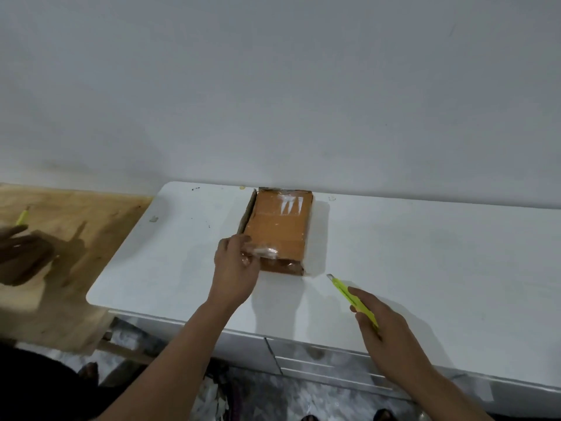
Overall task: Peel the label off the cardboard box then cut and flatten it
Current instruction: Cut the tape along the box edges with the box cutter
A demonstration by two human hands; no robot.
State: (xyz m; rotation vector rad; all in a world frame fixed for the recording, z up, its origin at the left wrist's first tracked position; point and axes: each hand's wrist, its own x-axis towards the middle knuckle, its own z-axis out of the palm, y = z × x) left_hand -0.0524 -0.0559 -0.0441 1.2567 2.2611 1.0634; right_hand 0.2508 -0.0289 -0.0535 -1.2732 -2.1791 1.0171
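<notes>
1. Broadly, we worked at a white table [394,238] set against the wall, with a wooden board [76,226] just beside it on the left.
2. Our box [277,229] lay flat at the table's far edge, touching the wall; it looked light and stiff, its glossy tape likely slippery.
3. Our left hand [235,265] had fingers curled on the box's near left corner, pinching loose clear tape [262,252]; we judged that corner the best hold.
4. Our right hand [385,326] gripped a yellow-green cutter [352,297], blade tip near the box's near right corner, not touching.
</notes>
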